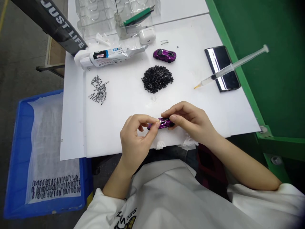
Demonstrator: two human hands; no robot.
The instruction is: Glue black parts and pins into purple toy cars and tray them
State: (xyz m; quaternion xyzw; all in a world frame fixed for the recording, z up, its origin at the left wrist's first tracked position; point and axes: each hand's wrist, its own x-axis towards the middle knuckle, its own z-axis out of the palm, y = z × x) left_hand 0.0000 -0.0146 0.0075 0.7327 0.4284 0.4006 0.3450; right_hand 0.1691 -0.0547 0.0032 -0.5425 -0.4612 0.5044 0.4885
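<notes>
Near the front edge of the white table, a purple toy car (163, 123) is held between both hands. My left hand (138, 135) pinches at its left end, thumb and forefinger together; whether a small part sits between them is too fine to make out. My right hand (190, 122) grips the right end of the car with thumb and fingers. Just beyond the hands lies a heap of small black pieces (157, 79). A second purple toy car (165, 55) rests behind that heap.
Thin black loops (98, 90) lie at the left. A white tube (114, 56), an earbud case (147, 35) and a clear tray (95, 19) are farther back. At the right, a syringe (228, 68) lies across a phone (222, 63). A blue crate (19, 152) stands lower left.
</notes>
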